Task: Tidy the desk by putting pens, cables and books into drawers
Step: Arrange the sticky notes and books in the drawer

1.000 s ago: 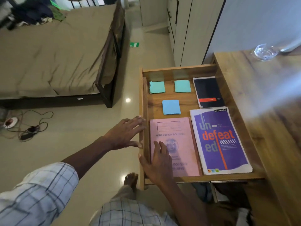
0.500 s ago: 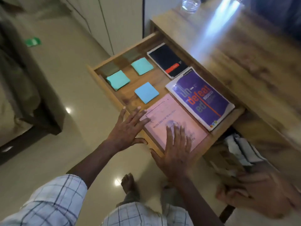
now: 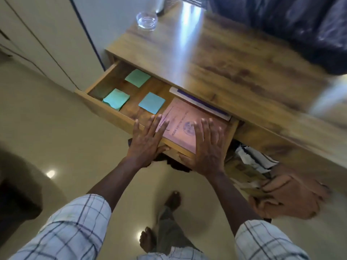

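The wooden drawer [image 3: 105, 107] stands partly slid under the desk top [image 3: 234, 59]. Inside lie a pink record book [image 3: 180, 121], a purple book [image 3: 202, 103] mostly hidden under the desk top, and three sticky-note pads, two green [image 3: 138, 77] [image 3: 116, 99] and one blue [image 3: 151, 102]. My left hand [image 3: 147, 141] lies flat with fingers spread over the drawer's front edge. Over that same front edge and the pink book rests my right hand [image 3: 208, 149], flat too. Neither hand holds anything.
A glass bowl [image 3: 146, 20] sits at the desk's far left corner. A dark bag or cloth [image 3: 293, 25] covers the far right of the desk. Cream cupboard doors [image 3: 43, 40] stand left of the drawer. Clothes and bags [image 3: 262, 171] lie under the desk. My bare feet [image 3: 172, 200] stand on the tiled floor.
The drawer has slid further under the desk, hiding the black notebook and most of the purple book. Both hands moved with its front edge. The camera turned toward the desk.
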